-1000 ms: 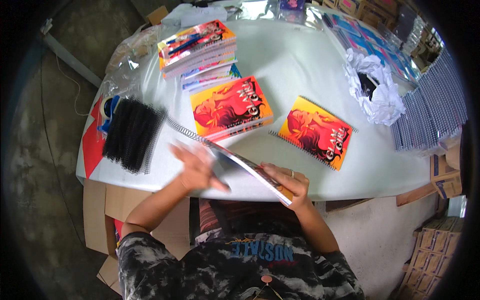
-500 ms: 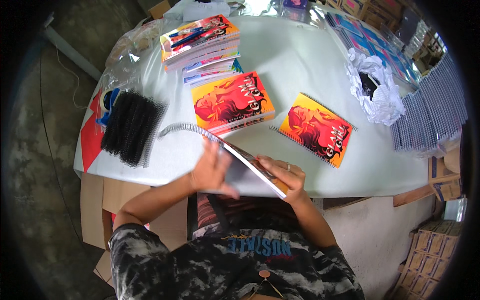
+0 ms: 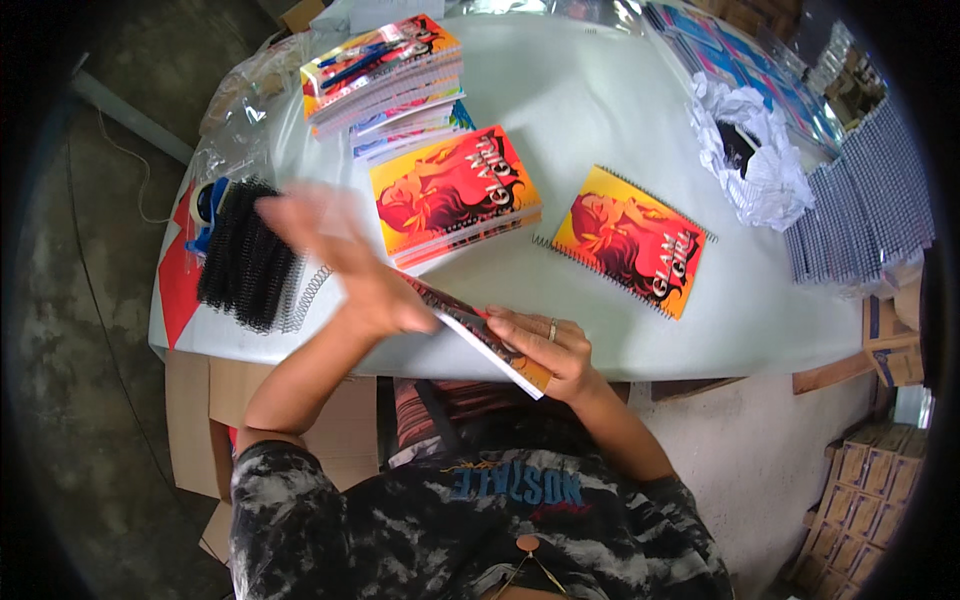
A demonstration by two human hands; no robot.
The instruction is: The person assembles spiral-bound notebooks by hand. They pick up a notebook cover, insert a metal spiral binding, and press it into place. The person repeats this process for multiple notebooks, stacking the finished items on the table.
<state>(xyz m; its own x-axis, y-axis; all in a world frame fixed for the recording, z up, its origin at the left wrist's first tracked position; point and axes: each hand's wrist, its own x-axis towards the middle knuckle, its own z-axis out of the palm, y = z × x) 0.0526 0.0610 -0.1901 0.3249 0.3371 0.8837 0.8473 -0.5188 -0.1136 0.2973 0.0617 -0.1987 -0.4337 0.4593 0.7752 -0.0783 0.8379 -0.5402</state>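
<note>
At the left, black coils (image 3: pixel 245 260) lie on the white table (image 3: pixel 600 110) beside a roll of tape (image 3: pixel 204 203). The left forearm angles up and right from a bent elbow; its hand (image 3: pixel 350 262) is spread, fingers blurred and pointing up and left, thumb toward the book (image 3: pixel 490 345). Whether the thumb touches it, I cannot tell. A thin coil (image 3: pixel 312 290) shows between the black coils and this hand.

Beyond, pens (image 3: pixel 358 66) lie on a tall stack (image 3: pixel 385 85); nearer is a lower pile (image 3: pixel 452 190), its red-and-yellow top cover bearing large pale lettering.

The book tilts edge-on between the hands, near the table's front edge, above a shirt (image 3: pixel 520 530) with blue, upside-down lettering. The right hand (image 3: pixel 548 352) grips its lower end, fingers along the cover, ring showing. Farther right lies a spiral notebook (image 3: pixel 630 242) with matching lettering.
</note>
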